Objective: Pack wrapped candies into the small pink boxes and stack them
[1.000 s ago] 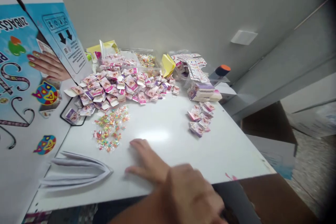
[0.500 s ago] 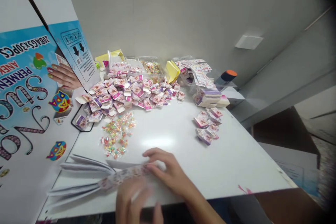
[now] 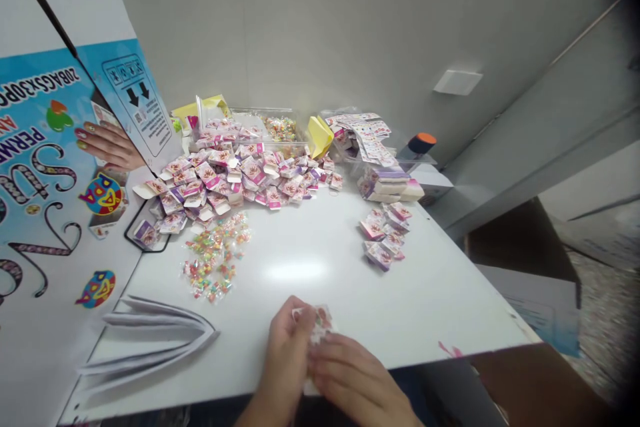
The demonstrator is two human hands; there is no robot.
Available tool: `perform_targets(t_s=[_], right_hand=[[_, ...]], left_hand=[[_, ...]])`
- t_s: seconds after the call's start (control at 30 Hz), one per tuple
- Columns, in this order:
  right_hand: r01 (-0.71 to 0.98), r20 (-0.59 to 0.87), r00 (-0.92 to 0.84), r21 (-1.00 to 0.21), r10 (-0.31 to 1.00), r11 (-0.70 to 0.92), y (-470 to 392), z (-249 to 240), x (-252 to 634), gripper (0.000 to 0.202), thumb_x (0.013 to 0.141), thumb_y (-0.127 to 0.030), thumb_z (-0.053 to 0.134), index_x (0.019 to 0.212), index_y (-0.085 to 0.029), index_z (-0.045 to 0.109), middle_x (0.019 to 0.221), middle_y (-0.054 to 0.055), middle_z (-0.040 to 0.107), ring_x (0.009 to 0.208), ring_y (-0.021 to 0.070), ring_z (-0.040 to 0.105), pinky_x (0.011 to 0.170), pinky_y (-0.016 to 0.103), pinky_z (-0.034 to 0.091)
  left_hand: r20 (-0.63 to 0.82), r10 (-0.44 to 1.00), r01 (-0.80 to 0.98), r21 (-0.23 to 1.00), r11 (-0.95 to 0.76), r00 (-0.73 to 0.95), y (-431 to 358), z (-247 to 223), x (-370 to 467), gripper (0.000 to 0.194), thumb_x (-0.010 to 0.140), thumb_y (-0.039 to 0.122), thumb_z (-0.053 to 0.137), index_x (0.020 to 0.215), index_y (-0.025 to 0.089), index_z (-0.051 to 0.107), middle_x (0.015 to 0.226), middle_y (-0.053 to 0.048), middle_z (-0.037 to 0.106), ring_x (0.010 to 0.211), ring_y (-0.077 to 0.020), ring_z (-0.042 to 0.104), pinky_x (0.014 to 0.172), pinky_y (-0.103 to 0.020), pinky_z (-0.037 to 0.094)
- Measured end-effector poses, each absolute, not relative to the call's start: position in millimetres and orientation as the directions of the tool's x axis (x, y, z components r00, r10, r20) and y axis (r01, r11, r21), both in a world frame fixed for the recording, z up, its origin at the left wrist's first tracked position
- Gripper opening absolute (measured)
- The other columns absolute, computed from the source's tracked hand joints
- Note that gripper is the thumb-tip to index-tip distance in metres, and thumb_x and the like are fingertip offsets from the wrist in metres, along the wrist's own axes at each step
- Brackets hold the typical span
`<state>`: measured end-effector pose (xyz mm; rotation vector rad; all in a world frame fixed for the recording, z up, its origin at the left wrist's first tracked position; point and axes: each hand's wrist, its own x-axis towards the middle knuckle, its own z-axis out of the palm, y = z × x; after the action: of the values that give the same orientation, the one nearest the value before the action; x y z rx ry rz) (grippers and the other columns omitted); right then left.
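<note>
The card (image 3: 324, 320) has moved from the papers (image 3: 204, 331) to between the hands, pinched by the left hand's (image 3: 286, 355) fingers, the right hand's (image 3: 353, 375) draped across, its long axis seemingly pointing away.

Beyond the left grip (image 3: 286, 350), tabletop (image 3: 290, 240) lies free between packets (image 3: 216, 243) and small boxes (image 3: 373, 229), heaped cartons (image 3: 253, 170) blocking behind.

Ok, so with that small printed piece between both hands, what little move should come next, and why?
Perhaps slide the fingers of the right hand aside to check how the printed piece lies: they cover its lower part, while the left hand seems to pinch its upper part under the thumb and could likely hold it alone.
</note>
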<state>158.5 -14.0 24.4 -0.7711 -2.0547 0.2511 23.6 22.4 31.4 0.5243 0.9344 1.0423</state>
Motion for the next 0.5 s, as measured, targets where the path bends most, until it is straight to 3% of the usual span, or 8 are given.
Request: perform_targets(t_s=[0.03,0.1,0.13,0.2,0.27,0.37,0.43,0.5], right_hand=[[0.473,0.691,-0.231,-0.535,0.685,0.700,-17,13,154,0.047,0.091,-0.031,0.062,0.137,-0.026,0.052,0.108,0.010,0.076,0.104,0.0290,0.071,0.088,0.044,0.060],[0.467,0.506,0.101,-0.785,0.857,0.408,-21,-3,145,0.042,0.090,-0.032,0.063,0.131,-0.023,0.057,0.108,0.013,0.073,0.105,0.0297,0.069,0.084,0.042,0.059],[0.383,0.331,0.172,-0.890,0.928,0.246,-21,-7,140,0.035,0.091,-0.036,0.062,0.122,-0.021,0.062,0.099,0.012,0.073,0.097,0.0286,0.070,0.077,0.039,0.060],[0.128,-0.016,0.100,-0.991,0.995,-0.029,-17,-6,132,0.031,0.092,-0.047,0.058,0.100,-0.019,0.068,0.069,0.005,0.067,0.064,0.0207,0.067,0.056,0.029,0.054],[-0.115,-0.222,-0.027,-0.968,0.975,-0.223,-12,1,126,0.039,0.092,-0.054,0.056,0.086,-0.017,0.067,0.052,-0.002,0.054,0.044,0.0126,0.051,0.044,0.023,0.042],[-0.410,-0.292,-0.098,-0.859,0.951,-0.306,-10,12,121,0.038,0.081,-0.051,0.072,0.101,-0.019,0.068,0.069,0.000,0.062,0.056,0.0131,0.056,0.054,0.025,0.047],[-0.507,-0.282,-0.154,-0.800,0.947,-0.320,-11,15,118,0.046,0.076,-0.047,0.077,0.112,-0.021,0.066,0.085,0.004,0.067,0.067,0.0160,0.062,0.063,0.028,0.051],[-0.480,-0.270,-0.183,-0.814,0.945,-0.325,-11,12,117,0.042,0.081,-0.047,0.073,0.113,-0.021,0.065,0.080,0.004,0.068,0.057,0.0144,0.061,0.053,0.026,0.048]], left_hand=[[-0.393,0.911,-0.462,0.789,0.405,0.127,22,30,23,0.048,0.068,0.061,0.077,0.071,0.019,0.054,0.066,0.001,0.058,0.059,-0.0120,0.053,0.057,-0.022,0.044],[-0.326,0.943,-0.414,0.852,0.321,0.061,19,29,21,0.047,0.072,0.060,0.074,0.071,0.019,0.051,0.069,0.002,0.055,0.059,-0.0111,0.052,0.056,-0.022,0.044],[-0.286,0.955,-0.390,0.873,0.291,0.074,17,28,20,0.046,0.075,0.060,0.071,0.071,0.019,0.051,0.069,0.002,0.053,0.058,-0.0111,0.052,0.055,-0.022,0.044],[-0.225,0.966,-0.312,0.915,0.255,0.131,14,26,17,0.043,0.083,0.057,0.063,0.069,0.020,0.048,0.066,0.003,0.046,0.052,-0.0104,0.048,0.050,-0.022,0.043],[-0.160,0.974,-0.162,0.969,0.186,0.158,14,24,14,0.041,0.087,0.052,0.059,0.064,0.020,0.045,0.064,0.003,0.043,0.053,-0.0120,0.048,0.050,-0.024,0.044],[-0.059,0.992,0.033,0.998,0.056,0.112,19,20,6,0.031,0.086,0.041,0.063,0.067,0.019,0.052,0.082,-0.003,0.052,0.074,-0.0166,0.057,0.067,-0.028,0.052],[-0.159,0.975,-0.022,0.986,0.164,0.157,22,15,0,0.020,0.085,0.040,0.064,0.088,0.022,0.056,0.096,-0.004,0.055,0.071,-0.0145,0.058,0.060,-0.027,0.053],[-0.301,0.910,-0.195,0.911,0.363,0.285,23,9,-4,0.028,0.085,0.041,0.062,0.106,0.027,0.049,0.102,-0.002,0.056,0.054,-0.0096,0.055,0.045,-0.024,0.049]])
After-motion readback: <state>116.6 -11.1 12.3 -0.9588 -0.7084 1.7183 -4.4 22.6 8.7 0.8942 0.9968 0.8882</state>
